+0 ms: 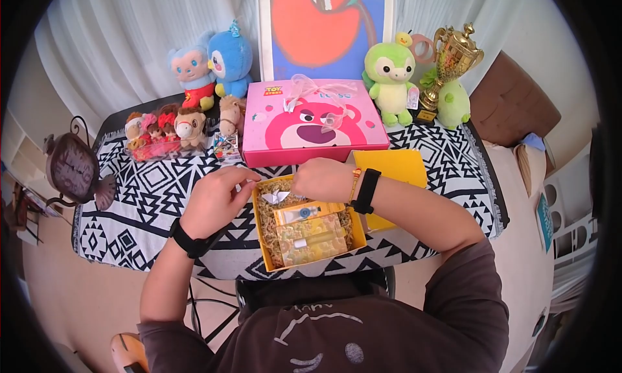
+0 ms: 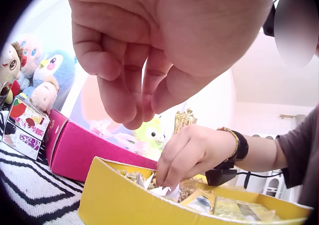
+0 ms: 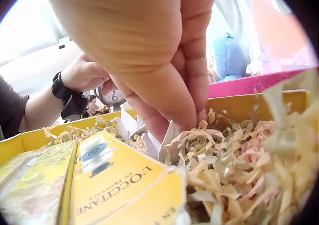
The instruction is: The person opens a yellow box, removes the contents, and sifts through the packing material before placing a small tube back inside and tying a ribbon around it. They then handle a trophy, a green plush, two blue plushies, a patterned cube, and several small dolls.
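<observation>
My right hand (image 1: 324, 180) reaches into a yellow gift box (image 1: 360, 242) and pinches a folded white paper crane (image 3: 168, 140) down in the crinkled paper filler (image 3: 227, 155). A second white paper crane (image 1: 275, 197) sits beside it, toward the box's left side. Over the box's left rim hovers my left hand (image 1: 219, 197), fingers loosely bent and thumb near the fingertips, with nothing seen between them. In the filler lie a yellow L'Occitane carton (image 3: 127, 180) and a floral-patterned pack (image 1: 314, 242) with a slim clear tube (image 1: 319, 239) on top.
A yellow lid (image 1: 392, 167) lies right of the box. Behind stands a pink bear-printed box (image 1: 278, 123) with a ribbon bow. Plush toys (image 1: 392, 75), a gold trophy (image 1: 453, 58) and packaged dolls (image 1: 165, 133) line the back. An ornate clock (image 1: 72, 162) is at far left.
</observation>
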`<state>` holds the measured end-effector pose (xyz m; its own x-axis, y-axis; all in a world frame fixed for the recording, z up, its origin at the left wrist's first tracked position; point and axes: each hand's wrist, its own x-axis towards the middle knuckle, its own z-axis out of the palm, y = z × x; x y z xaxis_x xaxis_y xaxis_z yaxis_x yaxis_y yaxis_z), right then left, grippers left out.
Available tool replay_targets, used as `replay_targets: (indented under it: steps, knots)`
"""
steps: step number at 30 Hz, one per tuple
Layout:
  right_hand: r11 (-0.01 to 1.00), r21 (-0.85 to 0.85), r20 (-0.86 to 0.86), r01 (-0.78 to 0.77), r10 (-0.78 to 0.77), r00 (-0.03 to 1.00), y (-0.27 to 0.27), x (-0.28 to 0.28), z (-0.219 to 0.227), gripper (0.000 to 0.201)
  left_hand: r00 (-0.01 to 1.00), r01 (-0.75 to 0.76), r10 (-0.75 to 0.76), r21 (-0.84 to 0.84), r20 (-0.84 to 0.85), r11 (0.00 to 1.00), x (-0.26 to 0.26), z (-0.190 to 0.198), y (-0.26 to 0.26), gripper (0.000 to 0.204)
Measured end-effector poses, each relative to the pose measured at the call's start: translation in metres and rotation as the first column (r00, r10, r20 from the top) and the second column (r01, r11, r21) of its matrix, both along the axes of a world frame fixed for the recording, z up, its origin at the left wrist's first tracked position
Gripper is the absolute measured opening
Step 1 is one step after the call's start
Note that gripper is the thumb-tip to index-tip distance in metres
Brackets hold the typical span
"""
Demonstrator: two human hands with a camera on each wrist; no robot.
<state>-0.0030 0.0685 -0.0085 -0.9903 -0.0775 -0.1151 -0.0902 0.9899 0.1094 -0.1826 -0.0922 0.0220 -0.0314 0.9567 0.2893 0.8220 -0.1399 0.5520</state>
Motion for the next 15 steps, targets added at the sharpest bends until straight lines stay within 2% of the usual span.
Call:
replay_targets:
  steps: [2,6,11,15]
  knots:
    - [0.999,-0.027,0.008,-0.043,0.043,0.999,0.000,-0.001,-0.001,0.010,1.000,0.000,0.000,-0.006,-0.004,1.000,-0.001,-0.002,0.001,0.014]
    - [0.998,-0.046,0.023,-0.035,0.036,0.999,-0.001,-0.001,0.002,0.010,1.000,0.005,-0.005,-0.004,0.002,1.000,0.000,-0.004,0.002,0.014]
    - [0.995,-0.064,-0.041,-0.071,0.069,0.997,0.004,0.003,0.007,0.011,1.000,-0.020,0.020,0.014,0.007,1.000,0.000,0.003,-0.003,0.013]
    - [0.989,-0.146,-0.058,-0.019,0.010,0.998,0.006,0.010,0.023,0.012,0.997,-0.060,0.058,0.053,0.042,0.997,-0.005,0.010,-0.007,0.014]
